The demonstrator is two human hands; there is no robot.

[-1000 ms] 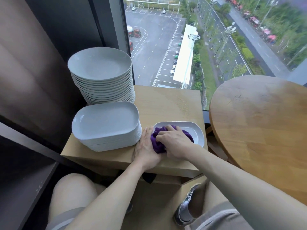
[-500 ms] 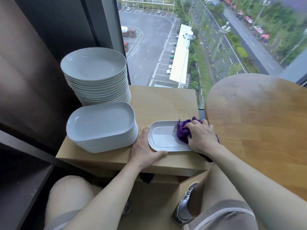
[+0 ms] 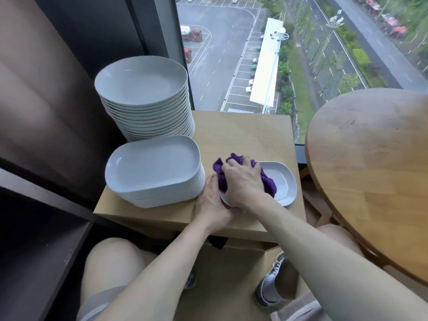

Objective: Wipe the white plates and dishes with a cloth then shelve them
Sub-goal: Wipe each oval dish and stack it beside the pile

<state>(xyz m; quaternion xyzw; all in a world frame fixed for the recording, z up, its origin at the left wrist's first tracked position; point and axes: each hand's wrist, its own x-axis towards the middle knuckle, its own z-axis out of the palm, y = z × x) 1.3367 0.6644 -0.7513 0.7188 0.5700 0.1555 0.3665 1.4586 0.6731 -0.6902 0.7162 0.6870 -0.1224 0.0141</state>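
A small white oblong dish (image 3: 283,184) lies on the low wooden stand (image 3: 245,140), near its front right corner. My right hand (image 3: 243,181) grips a bunched purple cloth (image 3: 268,184) and presses it on the dish's left half. At the dish's left end my left hand (image 3: 209,202) lies with its fingers against the rim, partly hidden under the right hand. To the left sits a stack of white rectangular dishes (image 3: 155,167). Behind that rises a tall stack of round white plates (image 3: 143,89).
A round wooden table (image 3: 370,158) stands close on the right. Dark shelving (image 3: 34,239) runs along the left, below a brown curtain. A floor-length window lies behind the stand. My knees and a shoe are below its front edge.
My right hand has swept the purple cloth from the dish's right end back to its left half. The left hand has stayed at the dish's left end.
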